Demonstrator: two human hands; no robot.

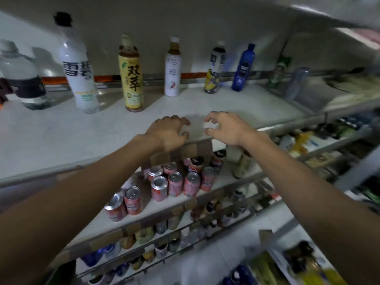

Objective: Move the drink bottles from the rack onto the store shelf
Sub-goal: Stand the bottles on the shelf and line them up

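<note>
Top shelf (pixel 61 140): eight bottles (pixel 131 79). Hands (pixel 168 132): two. Pink cans (pixel 175 184) below: at least eight.

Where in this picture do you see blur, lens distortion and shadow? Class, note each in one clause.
Head view: motion blur smears the clear bottle at far left and the right edge; head view: the wide lens bows the shelf rim; head view: a soft shadow lies between the left hand and right hand; light is dim.
</note>
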